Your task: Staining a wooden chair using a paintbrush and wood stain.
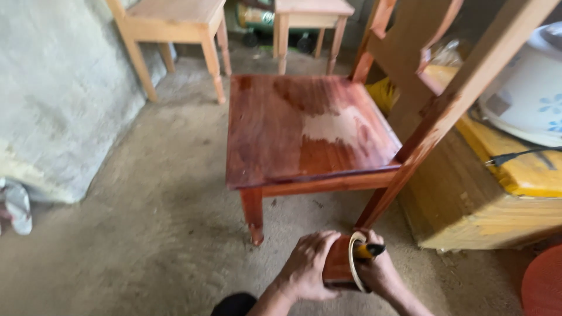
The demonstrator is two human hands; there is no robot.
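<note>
A wooden chair stands in front of me, its seat [281, 134] coated wet reddish-brown except for a bare pale patch near the back right. The backrest posts [456, 99] are partly stained. Low in the view, my left hand [307, 266] wraps around a small stain-smeared can [339, 266] tipped on its side, its pale rim facing right. My right hand [380, 272] is on the can's other side and grips a yellow and black brush handle [369, 250] at the rim.
Two unpainted wooden stools [175, 23] [310, 11] stand on the dirt floor behind the chair. A rough grey wall [52, 99] runs along the left. A wooden box [468, 205] with a yellow top carries a white cooker [527, 88] and a black cord. A red round object [544, 284] lies at bottom right.
</note>
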